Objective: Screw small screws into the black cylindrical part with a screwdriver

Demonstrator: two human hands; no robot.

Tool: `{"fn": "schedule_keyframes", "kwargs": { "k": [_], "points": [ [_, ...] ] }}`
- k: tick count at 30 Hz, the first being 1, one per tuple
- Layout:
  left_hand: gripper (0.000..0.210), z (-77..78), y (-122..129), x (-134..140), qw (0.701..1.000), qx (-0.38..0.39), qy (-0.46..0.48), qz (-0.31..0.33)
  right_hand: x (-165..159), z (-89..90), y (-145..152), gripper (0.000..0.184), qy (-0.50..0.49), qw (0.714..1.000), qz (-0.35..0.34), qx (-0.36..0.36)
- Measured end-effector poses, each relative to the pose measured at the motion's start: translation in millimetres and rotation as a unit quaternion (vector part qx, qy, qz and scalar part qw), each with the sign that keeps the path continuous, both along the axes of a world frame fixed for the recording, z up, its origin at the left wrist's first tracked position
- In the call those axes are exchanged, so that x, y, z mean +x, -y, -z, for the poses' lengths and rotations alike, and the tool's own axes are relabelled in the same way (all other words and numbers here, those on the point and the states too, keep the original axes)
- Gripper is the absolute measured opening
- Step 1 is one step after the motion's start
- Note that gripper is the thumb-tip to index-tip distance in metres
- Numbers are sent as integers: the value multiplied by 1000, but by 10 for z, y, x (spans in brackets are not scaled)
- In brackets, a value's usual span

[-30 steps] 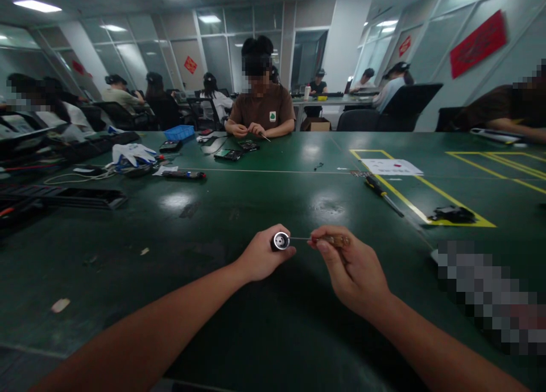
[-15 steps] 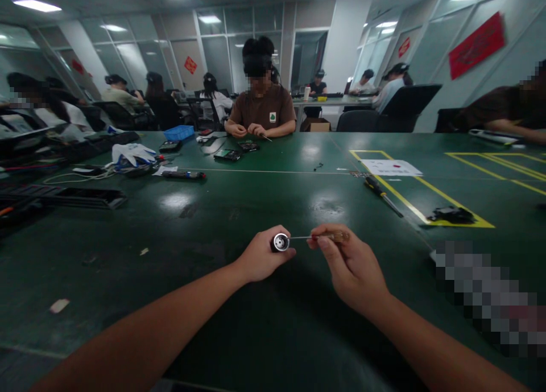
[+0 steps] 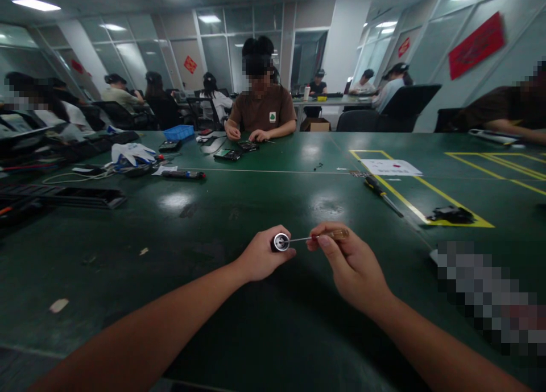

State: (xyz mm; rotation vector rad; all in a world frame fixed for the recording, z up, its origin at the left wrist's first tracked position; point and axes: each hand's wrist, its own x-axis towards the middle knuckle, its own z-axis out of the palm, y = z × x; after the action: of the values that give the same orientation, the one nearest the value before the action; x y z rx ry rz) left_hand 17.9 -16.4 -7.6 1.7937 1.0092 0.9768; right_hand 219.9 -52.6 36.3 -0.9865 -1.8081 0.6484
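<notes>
My left hand [image 3: 262,256] is closed around a short black cylinder [image 3: 280,243] with a silver rim, whose open end faces me. Small dark holes or parts show inside that rim; the rest of the cylinder is hidden in my palm. Between the thumb and fingers of my right hand [image 3: 347,264] is a small screwdriver [image 3: 340,234] with a translucent amber handle. Its thin shaft points left, and the tip reaches the mouth of the cylinder. Both hands are above the green table [image 3: 239,335].
A yellow-and-black screwdriver [image 3: 381,194] lies right of a dark part [image 3: 451,214] and paper sheet [image 3: 390,167]. At left are a black pen-like tool [image 3: 183,175], white gloves [image 3: 133,155] and a black rack [image 3: 89,196]. Opposite sits a co-worker [image 3: 262,110] with circuit boards [image 3: 227,154].
The screwdriver has tilted slightly, its tip now lower and farther into the cylinder's mouth. My left hand stays put. The co-worker's hands have lowered toward the boards.
</notes>
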Motion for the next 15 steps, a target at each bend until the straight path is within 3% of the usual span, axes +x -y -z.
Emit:
{"fn": "schedule_keyframes", "kwargs": {
  "k": [7,11,15],
  "points": [
    [20,42,-9,2,1000,-6,17,7,-8,-66,92,14,99,992,1,74],
    [20,37,-10,-4,1000,-5,17,2,-18,-45,36,16,1,1000,4,-23],
    [19,27,-4,-9,1000,-3,12,-4,-32,26,-82,23,-156,980,-19,-122]
  ]
}}
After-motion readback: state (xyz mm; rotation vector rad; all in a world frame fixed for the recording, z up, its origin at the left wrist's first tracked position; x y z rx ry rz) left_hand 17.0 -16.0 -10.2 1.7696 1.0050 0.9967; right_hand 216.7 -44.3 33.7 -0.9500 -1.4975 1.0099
